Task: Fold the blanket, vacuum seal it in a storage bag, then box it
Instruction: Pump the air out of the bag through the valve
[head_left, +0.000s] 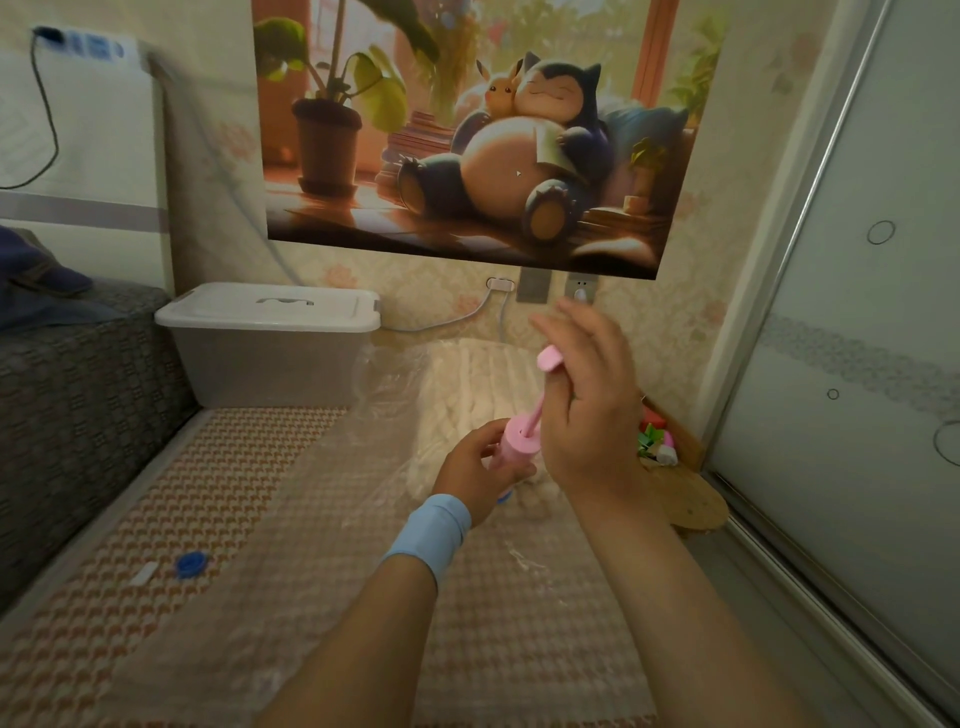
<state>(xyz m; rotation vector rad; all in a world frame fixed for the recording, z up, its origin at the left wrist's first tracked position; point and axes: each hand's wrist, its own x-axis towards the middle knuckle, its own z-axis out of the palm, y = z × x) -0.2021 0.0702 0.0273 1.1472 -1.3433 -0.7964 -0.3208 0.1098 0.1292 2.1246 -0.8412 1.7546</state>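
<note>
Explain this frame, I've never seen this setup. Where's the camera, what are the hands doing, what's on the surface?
There is no robot here. One wide-angle camera worn on a person's head looks forward and down, so the two arms coming in from the bottom are the wearer's own. The left hand grips the barrel of a pink hand pump. The right hand holds its plunger handle, which is drawn out. Beneath them, on a woven mat, a white blanket lies inside a clear storage bag. A blue cap and a small white clip lie apart at the left. A white lidded storage box stands at the back by the wall.
</note>
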